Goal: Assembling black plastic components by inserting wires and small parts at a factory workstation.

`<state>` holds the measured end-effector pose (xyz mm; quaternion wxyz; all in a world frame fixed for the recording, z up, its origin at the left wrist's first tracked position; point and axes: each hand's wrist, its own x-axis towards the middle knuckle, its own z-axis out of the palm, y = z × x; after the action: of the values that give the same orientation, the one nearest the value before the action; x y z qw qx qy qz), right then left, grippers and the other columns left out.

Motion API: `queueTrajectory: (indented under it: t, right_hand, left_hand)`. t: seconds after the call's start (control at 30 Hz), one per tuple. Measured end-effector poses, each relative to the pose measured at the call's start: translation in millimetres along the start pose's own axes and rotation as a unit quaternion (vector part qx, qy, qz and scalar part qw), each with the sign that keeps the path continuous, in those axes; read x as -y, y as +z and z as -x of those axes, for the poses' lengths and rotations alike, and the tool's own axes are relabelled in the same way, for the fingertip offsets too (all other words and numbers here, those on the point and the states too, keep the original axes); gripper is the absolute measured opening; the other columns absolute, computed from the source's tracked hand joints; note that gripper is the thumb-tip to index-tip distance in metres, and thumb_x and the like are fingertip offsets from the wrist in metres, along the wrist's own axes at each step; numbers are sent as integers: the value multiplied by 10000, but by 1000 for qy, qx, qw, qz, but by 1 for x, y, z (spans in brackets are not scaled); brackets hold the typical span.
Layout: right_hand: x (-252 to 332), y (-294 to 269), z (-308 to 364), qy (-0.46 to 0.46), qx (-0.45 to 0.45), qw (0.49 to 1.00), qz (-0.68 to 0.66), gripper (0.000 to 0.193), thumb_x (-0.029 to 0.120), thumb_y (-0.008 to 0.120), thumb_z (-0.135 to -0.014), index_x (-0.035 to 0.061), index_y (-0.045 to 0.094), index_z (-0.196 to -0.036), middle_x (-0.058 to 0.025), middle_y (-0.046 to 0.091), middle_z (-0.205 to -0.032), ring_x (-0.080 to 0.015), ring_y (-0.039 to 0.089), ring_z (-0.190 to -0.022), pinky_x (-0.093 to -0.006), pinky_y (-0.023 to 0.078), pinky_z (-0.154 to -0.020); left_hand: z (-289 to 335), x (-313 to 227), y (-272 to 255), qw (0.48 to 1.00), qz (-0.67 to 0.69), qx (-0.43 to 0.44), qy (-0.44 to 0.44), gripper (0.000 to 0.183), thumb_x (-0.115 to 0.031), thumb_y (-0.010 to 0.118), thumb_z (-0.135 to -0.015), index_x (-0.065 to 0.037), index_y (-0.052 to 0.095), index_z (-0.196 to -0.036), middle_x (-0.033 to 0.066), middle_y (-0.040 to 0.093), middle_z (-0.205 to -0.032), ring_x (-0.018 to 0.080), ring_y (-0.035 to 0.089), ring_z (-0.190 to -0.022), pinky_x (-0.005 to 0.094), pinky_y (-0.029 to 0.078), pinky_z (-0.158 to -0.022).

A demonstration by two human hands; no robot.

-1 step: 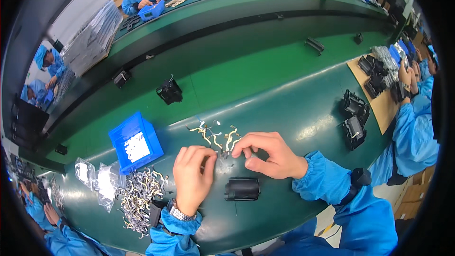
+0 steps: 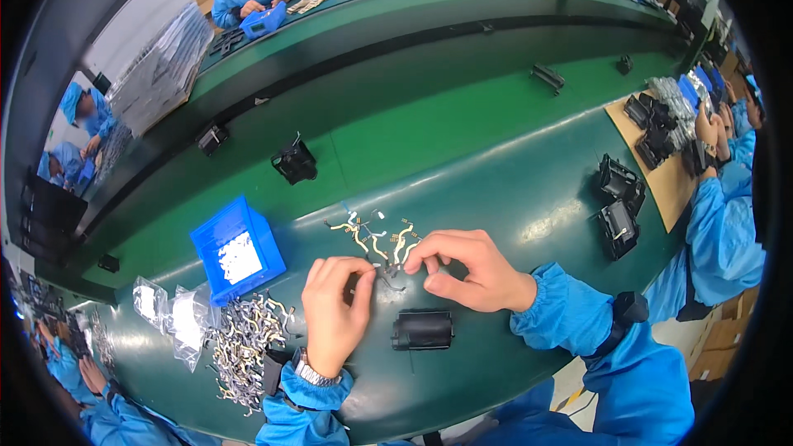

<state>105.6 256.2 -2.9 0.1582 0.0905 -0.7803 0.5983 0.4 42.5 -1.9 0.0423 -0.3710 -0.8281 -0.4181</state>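
Note:
Several thin cream-coloured flex cables with dark ends [image 2: 400, 245] lie in a loose cluster on the green table before me. My left hand [image 2: 337, 306] has its thumb and index finger pinched together at the near left of the cluster. From those fingertips runs a small dark cable [image 2: 391, 285]; the finger pads themselves are hidden. My right hand [image 2: 475, 271] curves over the cluster's right side, index fingertip against the cables, thumb held apart. Nearer to me, a black rectangular plastic housing [image 2: 423, 329] lies between my forearms.
Left of me are a blue bin [image 2: 268, 249] with white pieces, clear plastic bags [image 2: 188, 324] and a heap of flex cables [image 2: 244, 355]. Black housings [image 2: 619, 230] stand at the right beside a cardboard sheet [image 2: 665, 190]. Another black housing [image 2: 295, 161] sits beyond. Co-workers are nearby.
The small dark cable by my left fingertips shows more plainly now, its end curving to the right. Both hands have barely moved.

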Motion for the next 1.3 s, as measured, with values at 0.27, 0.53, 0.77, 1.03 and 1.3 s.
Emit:
queueTrajectory:
  t: [0.27,0.53,0.77,1.03,1.3]
  right_hand:
    - [1,6,0,70,-12,994,84,124,135,713,-955,64,728,-1056,-89,755,-962,-264,709,-866,-399,567,-796]
    - [2,9,3,-35,51,993,102,236,219,871,-883,79,790,-1055,-62,786,-1001,-270,733,-940,-389,581,-847]
    - [4,17,5,-80,0,996,41,117,131,826,-894,53,754,-943,-84,726,-872,-279,704,-817,-389,553,-755]
    - [9,17,10,-11,-36,998,45,80,72,804,-868,67,749,-925,-76,705,-844,-260,691,-779,-381,542,-682]
    - [2,19,7,-126,-21,985,116,109,111,801,-861,120,747,-955,-4,712,-940,-230,682,-800,-365,532,-736]
  left_hand:
    - [22,-13,-6,924,347,-17,-157,141,-51,702,-1051,28,688,-1167,88,741,-1031,144,717,-958,274,571,-806]
    - [31,-14,-4,884,443,29,-148,123,45,723,-1002,51,761,-1119,176,749,-1207,191,717,-1079,323,588,-921]
    - [30,-18,-1,906,404,46,-120,98,57,743,-964,40,767,-1058,116,696,-1100,155,638,-994,275,517,-851]
    - [30,-24,-4,994,82,-39,65,221,30,888,-803,11,787,-999,123,747,-952,224,701,-821,333,557,-756]
    - [27,-22,-6,994,44,-24,99,172,17,878,-785,-4,784,-928,119,770,-909,284,724,-814,373,565,-747]
